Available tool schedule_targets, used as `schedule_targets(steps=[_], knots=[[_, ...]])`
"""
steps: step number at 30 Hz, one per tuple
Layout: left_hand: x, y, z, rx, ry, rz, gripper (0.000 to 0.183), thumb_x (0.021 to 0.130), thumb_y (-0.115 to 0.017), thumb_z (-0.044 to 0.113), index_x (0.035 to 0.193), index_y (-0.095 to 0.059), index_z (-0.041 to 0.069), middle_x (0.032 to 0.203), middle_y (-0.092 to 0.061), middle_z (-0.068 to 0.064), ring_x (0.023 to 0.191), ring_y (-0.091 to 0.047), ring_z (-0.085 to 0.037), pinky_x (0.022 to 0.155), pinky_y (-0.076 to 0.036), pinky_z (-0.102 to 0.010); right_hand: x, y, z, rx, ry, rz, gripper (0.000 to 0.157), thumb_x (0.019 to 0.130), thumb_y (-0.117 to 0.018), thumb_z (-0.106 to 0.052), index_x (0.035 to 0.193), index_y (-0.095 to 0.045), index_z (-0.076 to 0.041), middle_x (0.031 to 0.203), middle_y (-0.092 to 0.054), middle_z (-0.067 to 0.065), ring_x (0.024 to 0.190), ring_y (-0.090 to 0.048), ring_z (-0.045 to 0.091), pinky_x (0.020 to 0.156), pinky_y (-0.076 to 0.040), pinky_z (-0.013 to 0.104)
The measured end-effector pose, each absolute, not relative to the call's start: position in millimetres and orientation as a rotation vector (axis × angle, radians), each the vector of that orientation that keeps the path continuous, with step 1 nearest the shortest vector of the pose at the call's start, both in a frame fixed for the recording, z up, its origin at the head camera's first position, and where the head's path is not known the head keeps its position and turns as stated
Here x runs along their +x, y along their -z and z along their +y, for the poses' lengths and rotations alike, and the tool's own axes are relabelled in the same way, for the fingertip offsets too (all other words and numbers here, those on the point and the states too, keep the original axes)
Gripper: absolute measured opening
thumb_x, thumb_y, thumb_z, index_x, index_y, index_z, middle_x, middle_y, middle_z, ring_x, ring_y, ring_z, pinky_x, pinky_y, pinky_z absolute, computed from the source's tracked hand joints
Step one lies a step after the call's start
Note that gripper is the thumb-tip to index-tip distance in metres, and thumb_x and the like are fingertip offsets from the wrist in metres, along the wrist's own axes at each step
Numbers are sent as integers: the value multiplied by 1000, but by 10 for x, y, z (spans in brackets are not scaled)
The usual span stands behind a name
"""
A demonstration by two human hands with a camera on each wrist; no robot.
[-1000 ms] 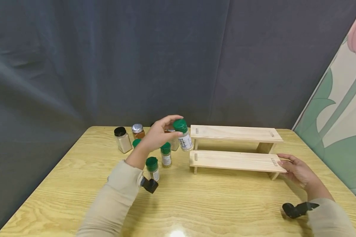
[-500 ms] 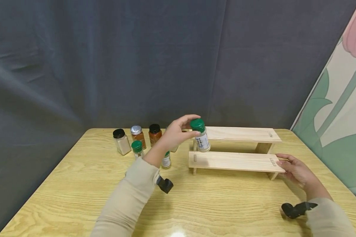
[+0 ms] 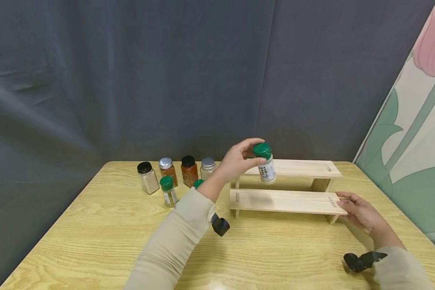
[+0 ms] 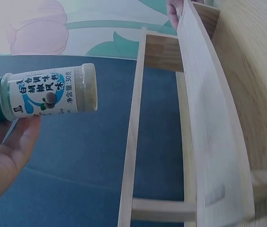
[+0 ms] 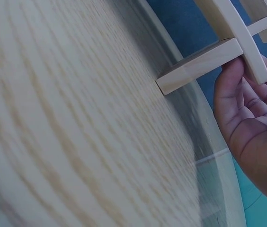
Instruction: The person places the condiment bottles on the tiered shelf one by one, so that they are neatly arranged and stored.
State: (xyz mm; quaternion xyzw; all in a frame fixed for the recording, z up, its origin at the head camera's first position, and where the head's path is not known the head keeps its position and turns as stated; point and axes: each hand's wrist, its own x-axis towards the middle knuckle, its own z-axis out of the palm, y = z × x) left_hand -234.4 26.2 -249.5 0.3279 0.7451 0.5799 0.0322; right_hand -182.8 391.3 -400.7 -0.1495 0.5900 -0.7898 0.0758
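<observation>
My left hand (image 3: 240,160) grips a spice jar (image 3: 267,169) by its green cap, fingers and thumb around it. The jar is held nearly upright above the lower step of a two-step wooden rack (image 3: 286,201). In the left wrist view the spice jar (image 4: 50,92) shows a white and blue label and pale powder at its base. At the rack's right end my right hand (image 3: 360,211) pinches the end of the lower board. The right wrist view shows the fingers of the right hand (image 5: 254,118) around that board end, next to a rack leg (image 5: 202,66).
On the table (image 3: 94,225), left of the rack, stand a black-capped jar (image 3: 150,180), a red-brown jar with a black cap (image 3: 189,173), silver-capped jars (image 3: 168,171) and a green-capped jar (image 3: 168,193). The left arm partly hides another. A dark curtain (image 3: 166,80) hangs behind.
My left hand has carried the green-capped spice jar rightward, from the rack's left end to over its lower step. My right hand has stayed at the board's end.
</observation>
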Motion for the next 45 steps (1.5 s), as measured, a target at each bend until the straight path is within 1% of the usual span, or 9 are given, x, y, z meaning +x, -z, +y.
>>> schedule_targets(steps=[4,14,23,30,34,40,45], knots=[[-2254,2363,358,1007,-1793,2276,45,80,-61,9,123,-46,8,100,-55,-2,84,-53,-11,71,-44,-23,-1826,4014,3905,-464,2381,1748,35,91,-34,4,106,-57,-17,92,-55,2,81,-57,14,67,-48,27],[-2332,2313,653,1007,-1794,2250,44,79,-62,8,121,-47,5,102,-55,-2,82,-53,-8,70,-44,-20,-1841,4032,3918,-503,2399,1689,36,91,-32,6,108,-56,-15,94,-56,4,83,-57,15,69,-48,28],[-2628,2504,963,970,-1745,2315,46,76,-66,19,119,-49,14,98,-55,6,81,-53,-4,66,-44,-17,-1840,4026,3939,-526,2386,1695,36,91,-32,6,108,-55,-16,94,-55,3,83,-57,15,68,-48,26],[-2674,2546,1144,948,-1697,2394,44,76,-66,21,117,-50,18,95,-55,9,79,-52,-2,64,-43,-16,-1847,4046,3935,-552,2386,1673,38,91,-30,7,109,-55,-15,95,-55,3,84,-57,15,70,-48,27],[-2672,2572,1230,885,-1669,2442,44,76,-67,23,117,-51,21,94,-54,12,79,-51,-1,64,-43,-16,-1850,4065,3919,-552,2396,1665,38,91,-30,7,109,-55,-15,94,-55,4,83,-57,15,69,-48,27],[-2687,2599,1346,799,-1670,2482,45,75,-67,22,117,-51,24,95,-54,13,80,-50,0,64,-42,-16,-1838,4069,3917,-528,2398,1683,37,91,-32,6,109,-55,-16,94,-55,3,83,-57,15,68,-48,26],[-2718,2601,1438,782,-1651,2541,45,74,-68,22,116,-52,24,97,-55,14,79,-50,1,64,-41,-14,-1852,4059,3933,-482,2400,1708,36,90,-34,6,108,-57,-17,93,-55,3,82,-57,14,68,-48,26]])
